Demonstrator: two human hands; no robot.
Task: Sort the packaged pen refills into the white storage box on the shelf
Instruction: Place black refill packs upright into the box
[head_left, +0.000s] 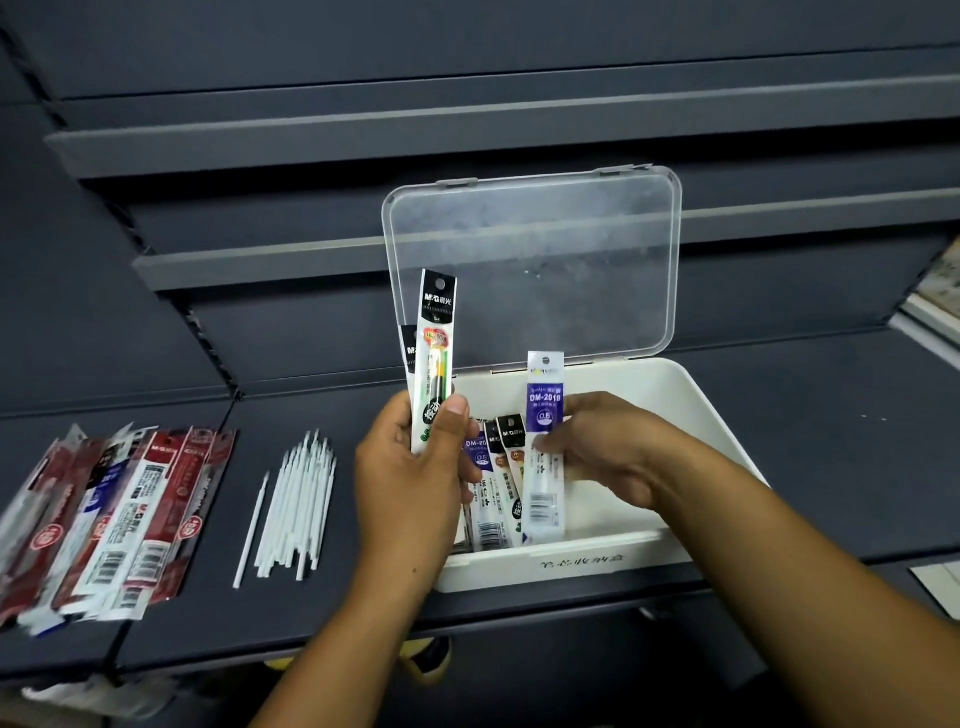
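The white storage box (691, 410) stands on the dark shelf with its clear lid (535, 260) raised behind it. My left hand (415, 478) grips two upright refill packs with black tops (435, 358) at the box's left edge. My right hand (608, 447) pinches a purple-and-white refill pack (544, 405) standing inside the box. Several more packs (498, 483) lean in the box between my hands. A heap of red, white and blue refill packs (114, 514) lies on the shelf at far left.
A bundle of bare white refill tubes (296, 509) lies on the shelf between the heap and the box. Empty dark shelves rise behind. A paper sheet (940, 587) sits at the right edge, and a yellow-black shoe (426, 660) shows below the shelf.
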